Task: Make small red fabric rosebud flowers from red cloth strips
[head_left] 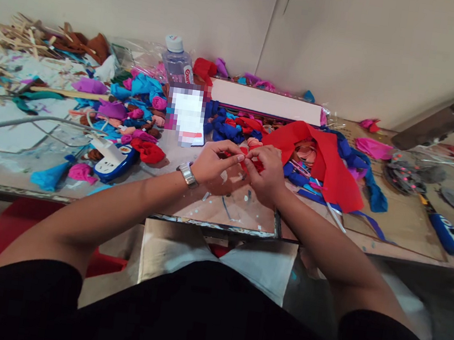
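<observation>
Above the bare front of the table (247, 210), a small red piece (245, 151) is held between the two hands. By the left hand (216, 164) it is gripped in a narrow pinch, thumb against fingertip; by the right hand (267, 171) it is pinched likewise, the fingers curled more closely. The two sets of fingertips are almost brought together, so most of the piece is covered; whether it is being folded, twisted or tied cannot be told.

Just beyond the right hand, a long red strip (338, 170) is draped over blue scraps (226, 128). Whether it is joined to the piece is not clear from this view.

Notes on handling (judged): one pinch should be kept firm as an anchor while small adjustments are made with the other. Force is best applied lightly and evenly, since the thin stuff could be creased or torn. Loose edges should be gathered under the thumbs before either grip is eased. The forearms are well placed, low and clear of the phone (192, 115); the strip should be kept from being snagged by the right wrist.
</observation>
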A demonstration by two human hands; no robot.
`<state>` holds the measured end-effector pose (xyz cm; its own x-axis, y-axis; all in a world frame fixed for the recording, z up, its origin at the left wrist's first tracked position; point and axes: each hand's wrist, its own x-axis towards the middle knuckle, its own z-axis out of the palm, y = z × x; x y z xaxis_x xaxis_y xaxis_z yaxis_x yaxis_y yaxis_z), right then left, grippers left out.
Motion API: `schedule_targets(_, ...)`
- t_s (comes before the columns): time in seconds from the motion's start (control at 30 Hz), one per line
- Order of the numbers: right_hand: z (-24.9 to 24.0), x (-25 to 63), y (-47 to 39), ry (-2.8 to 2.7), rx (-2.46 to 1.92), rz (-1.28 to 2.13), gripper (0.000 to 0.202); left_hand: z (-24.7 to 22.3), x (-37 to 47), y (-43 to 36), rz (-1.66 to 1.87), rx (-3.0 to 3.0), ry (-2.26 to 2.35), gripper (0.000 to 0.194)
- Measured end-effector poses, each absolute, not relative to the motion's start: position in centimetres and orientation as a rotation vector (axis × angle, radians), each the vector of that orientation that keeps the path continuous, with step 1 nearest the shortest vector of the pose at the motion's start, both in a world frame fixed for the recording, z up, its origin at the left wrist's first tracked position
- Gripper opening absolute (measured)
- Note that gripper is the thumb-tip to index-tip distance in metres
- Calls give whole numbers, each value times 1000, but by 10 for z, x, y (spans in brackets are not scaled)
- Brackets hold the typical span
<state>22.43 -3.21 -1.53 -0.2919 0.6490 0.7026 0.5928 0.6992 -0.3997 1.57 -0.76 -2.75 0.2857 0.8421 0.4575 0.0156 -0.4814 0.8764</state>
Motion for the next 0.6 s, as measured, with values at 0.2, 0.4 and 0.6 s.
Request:
schedule_targets(0.2, -15, 225, -32, -1984, -968, 95, 20, -25, 13, -9, 1312, 1894, 775, 34)
schedule_targets(0.4, -15, 228, -29, -1934, -965, 108, 24, -28, 13, -6, 1323, 1836, 751, 33)
schedule_targets(0.6, -18, 231, -26, -1943, -894, 120, 20, -30, 14, -4, 1269, 1741, 750, 39)
